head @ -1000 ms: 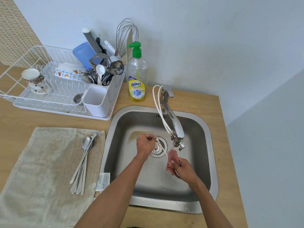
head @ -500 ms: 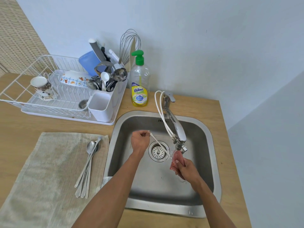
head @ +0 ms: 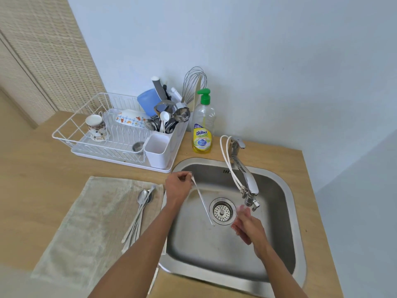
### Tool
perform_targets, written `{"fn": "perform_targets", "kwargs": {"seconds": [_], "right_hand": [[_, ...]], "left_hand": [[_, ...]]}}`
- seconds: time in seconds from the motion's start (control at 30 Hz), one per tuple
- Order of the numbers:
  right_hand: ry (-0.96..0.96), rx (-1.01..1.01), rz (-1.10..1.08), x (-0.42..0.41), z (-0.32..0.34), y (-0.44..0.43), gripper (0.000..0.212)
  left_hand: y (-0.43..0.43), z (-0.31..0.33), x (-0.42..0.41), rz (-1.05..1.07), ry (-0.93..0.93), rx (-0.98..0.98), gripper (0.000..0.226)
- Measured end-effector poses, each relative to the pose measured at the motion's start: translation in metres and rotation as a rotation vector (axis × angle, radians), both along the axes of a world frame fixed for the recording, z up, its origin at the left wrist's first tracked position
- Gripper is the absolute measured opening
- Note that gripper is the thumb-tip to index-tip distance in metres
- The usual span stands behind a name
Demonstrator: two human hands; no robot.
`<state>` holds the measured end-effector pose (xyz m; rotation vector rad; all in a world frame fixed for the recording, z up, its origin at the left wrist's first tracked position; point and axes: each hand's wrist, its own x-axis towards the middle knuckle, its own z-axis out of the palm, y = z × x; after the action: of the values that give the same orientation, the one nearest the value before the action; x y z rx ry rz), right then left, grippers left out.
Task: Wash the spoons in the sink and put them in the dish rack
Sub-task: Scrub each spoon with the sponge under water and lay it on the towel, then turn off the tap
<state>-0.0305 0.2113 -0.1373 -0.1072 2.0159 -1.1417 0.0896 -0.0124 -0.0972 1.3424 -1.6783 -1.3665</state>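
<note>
Head view: a long thin metal spoon (head: 203, 200) is pinched at its top end by the left hand (head: 178, 187) over the stainless steel sink (head: 210, 254), slanted toward five o'clock. A reddish scrub cloth (head: 236, 227) is gripped by the right hand (head: 251, 226) under the chrome tap (head: 247, 178), at three o'clock of the round drain (head: 222, 210).

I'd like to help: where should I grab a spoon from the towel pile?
Pinch a handle tip from the near side. The spoons lie flat on the towel, bowls away from you, handles fanning apart at the near end, so fingers can probably single one out.
</note>
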Motion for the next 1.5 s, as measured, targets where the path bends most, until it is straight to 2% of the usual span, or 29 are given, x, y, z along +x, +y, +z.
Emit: {"fn": "perform_targets", "kwargs": {"seconds": [0.1,0.23,0.37,0.5,0.57,0.67,0.8,0.93,1.03,1.13,1.2,1.27,1.3,1.4,1.5], "right_hand": [[0.081,-0.064,-0.063,0.004,0.003,-0.007,0.052],[0.258,0.048,-0.038,0.007,0.001,-0.016,0.061],[0.399,0.103,0.019,0.014,0.001,-0.016,0.060],[0.539,0.167,0.166,0.017,-0.009,-0.011,0.047],[0.581,0.191,0.200,0.021,-0.012,-0.010,0.050],[0.641,0.199,0.219,0.025,-0.015,-0.007,0.055],[0.717,0.187,0.233,0.028,-0.010,-0.006,0.049],[0.709,0.169,0.255,0.024,0.000,-0.008,0.049],[0.566,0.139,0.242,0.023,0.003,-0.003,0.049],[0.422,0.098,0.090,0.020,0.000,0.008,0.056],[0.340,0.056,0.037,0.019,-0.002,0.016,0.038],[0.346,0.034,0.046,0.017,-0.003,0.024,0.016],[0.369,0.032,0.059,0.015,-0.002,0.026,0.013],[0.408,0.081,0.059,0.011,0.005,0.028,0.018],[0.502,0.177,0.081,0.005,0.011,0.026,0.041]], "left_hand": [[-0.009,0.006,0.024,0.008,0.014,0.010,0.021],[-0.026,0.016,0.058,0.024,-0.046,-0.024,0.022],[-0.044,0.025,0.089,-0.006,-0.219,-0.066,0.018],[-0.063,0.025,0.113,-0.093,-0.426,-0.062,0.013],[-0.067,0.025,0.121,-0.134,-0.520,-0.084,0.010],[-0.069,0.021,0.128,-0.187,-0.602,-0.123,0.009],[-0.067,0.014,0.132,-0.190,-0.655,-0.151,0.010],[-0.063,0.005,0.136,-0.104,-0.637,-0.176,0.015],[-0.059,0.004,0.136,-0.089,-0.692,-0.202,0.016],[-0.052,0.007,0.132,-0.082,-0.776,-0.245,0.015],[-0.047,0.008,0.130,-0.076,-0.807,-0.296,0.014],[-0.042,0.007,0.129,-0.067,-0.785,-0.373,0.016],[-0.038,0.006,0.126,-0.066,-0.758,-0.418,0.018],[-0.018,0.001,0.112,-0.139,-0.657,-0.528,0.018],[0.013,-0.004,0.090,-0.281,-0.577,-0.457,0.014]]}}
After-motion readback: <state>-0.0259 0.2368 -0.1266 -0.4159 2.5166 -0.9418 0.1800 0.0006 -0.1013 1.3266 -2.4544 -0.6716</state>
